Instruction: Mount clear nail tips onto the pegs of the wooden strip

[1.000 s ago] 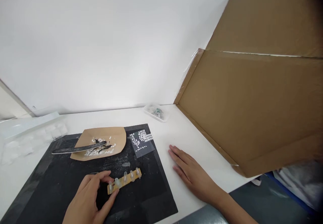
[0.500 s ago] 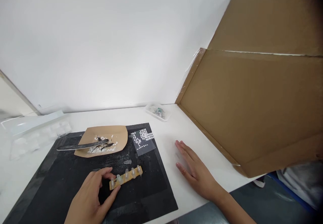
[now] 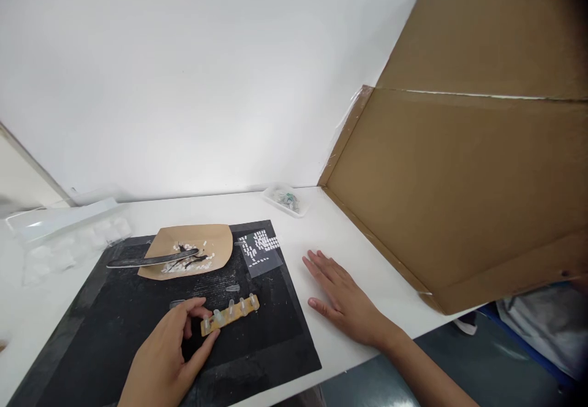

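My left hand [image 3: 168, 349] pinches the near left end of a yellowish strip [image 3: 236, 314] between thumb and fingers. Several clear false nail tips stand along this strip, which lies over the black mat [image 3: 261, 349]. Just beyond it a loose clear nail tip [image 3: 233, 288] rests on the mat, and another clear piece [image 3: 177, 303] shows partly behind my fingers. To the right, my right hand [image 3: 342, 300] lies palm down on the white table [image 3: 294, 272], fingers stretched out, with nothing in it.
A dark nail file [image 3: 133, 262] lies across brown paper [image 3: 218, 234] with small white tabs and black scraps. Right of it is a clear sheet [image 3: 266, 265] of white tabs. A small plastic tray [image 3: 298, 212], clear packaging [image 3: 68, 245] and a tall cardboard panel [image 3: 436, 199] border the area.
My right hand has shifted slightly left on the table and its fingers remain stretched. The left hand keeps its pinch on the strip, almost unmoved. The view has shifted a little.
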Available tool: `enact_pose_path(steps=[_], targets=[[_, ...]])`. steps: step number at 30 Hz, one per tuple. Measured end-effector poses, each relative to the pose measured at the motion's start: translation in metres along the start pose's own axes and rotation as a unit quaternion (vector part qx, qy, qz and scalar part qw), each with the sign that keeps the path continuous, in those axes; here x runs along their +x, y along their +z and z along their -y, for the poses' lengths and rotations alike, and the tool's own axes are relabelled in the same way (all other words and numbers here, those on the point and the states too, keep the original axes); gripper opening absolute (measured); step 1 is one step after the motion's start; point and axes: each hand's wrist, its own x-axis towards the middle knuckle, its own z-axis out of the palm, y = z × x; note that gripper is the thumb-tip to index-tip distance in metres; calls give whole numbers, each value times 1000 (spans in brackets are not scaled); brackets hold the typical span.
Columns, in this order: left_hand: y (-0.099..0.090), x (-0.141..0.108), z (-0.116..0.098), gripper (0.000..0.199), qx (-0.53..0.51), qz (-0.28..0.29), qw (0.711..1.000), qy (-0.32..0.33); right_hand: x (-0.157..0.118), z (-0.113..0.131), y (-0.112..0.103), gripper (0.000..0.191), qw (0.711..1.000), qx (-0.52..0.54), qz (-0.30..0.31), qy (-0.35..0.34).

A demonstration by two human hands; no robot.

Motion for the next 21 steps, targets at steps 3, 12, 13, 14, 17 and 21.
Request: enact_pose_path(steps=[3, 12, 13, 14, 17, 21], targets=[[-1, -1, -1, 47, -5, 9, 1000, -8, -17, 7, -1, 84, 1000, 20, 8, 5], [-3, 2, -7, 47, -12, 6, 1000, -6, -60, 25, 5, 102, 998, 36, -17, -41], [-3, 2, -7, 47, -13, 7, 1000, -8, -63, 25, 7, 102, 998, 32, -25, -50], [-3, 2, -7, 46, -14, 7, 1000, -10, -67, 25, 10, 103, 997, 27, -29, -61], [-3, 1, -7, 44, -13, 6, 1000, -7, -74, 26, 17, 102, 994, -1, -53, -99], [-4, 1, -7, 42, -10, 8, 1000, -1, -84, 25, 33, 75, 979, -32, -124, -158]])
